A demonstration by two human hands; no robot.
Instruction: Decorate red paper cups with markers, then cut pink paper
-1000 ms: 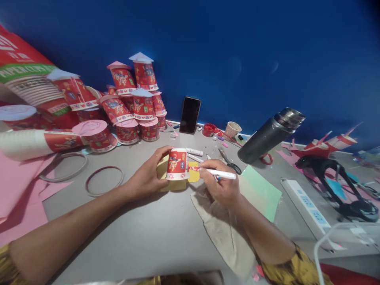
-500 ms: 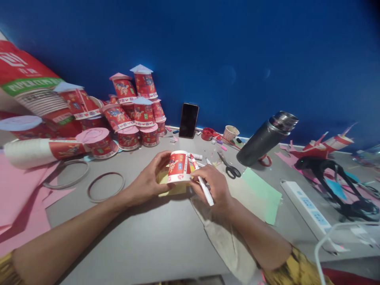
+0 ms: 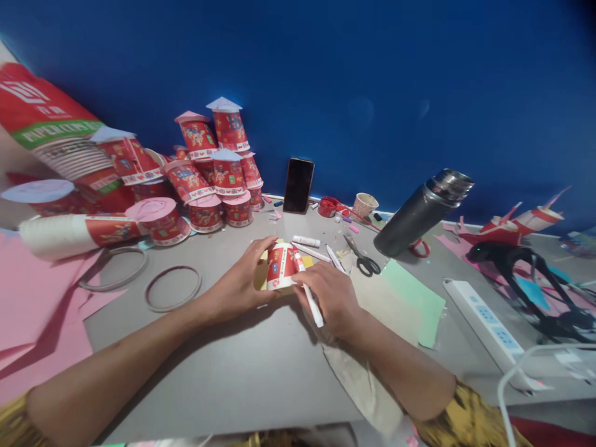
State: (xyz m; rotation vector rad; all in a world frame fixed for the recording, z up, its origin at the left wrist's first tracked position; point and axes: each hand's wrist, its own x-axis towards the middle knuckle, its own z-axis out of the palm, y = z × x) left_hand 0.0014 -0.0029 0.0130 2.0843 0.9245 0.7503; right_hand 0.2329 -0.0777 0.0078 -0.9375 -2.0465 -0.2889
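A red-and-white printed paper cup (image 3: 275, 268) is gripped by my left hand (image 3: 249, 273), thumb and fingers around its left side. My right hand (image 3: 328, 295) is closed on a white marker (image 3: 310, 301), whose red end lies against the cup's right side. Whether its tip touches the cup I cannot tell. Right-hand fingers also rest by the cup's lower edge. Yellow paper (image 3: 305, 261) shows behind the cup. Just beyond the hands lie a capped white marker (image 3: 306, 241) and black-handled scissors (image 3: 364, 257).
Stacked red paper cups (image 3: 228, 174) with paper cone roofs stand at back left. A phone (image 3: 298, 185) leans against the blue wall. To the right are a dark flask (image 3: 419, 214), green paper (image 3: 416, 298) and a power strip (image 3: 484, 329). Two tape-like rings (image 3: 173, 288) lie left.
The cup has been turned in my left hand, so its white printed strip now sits further left. My right hand and its marker have shifted slightly left. The view has moved a little.
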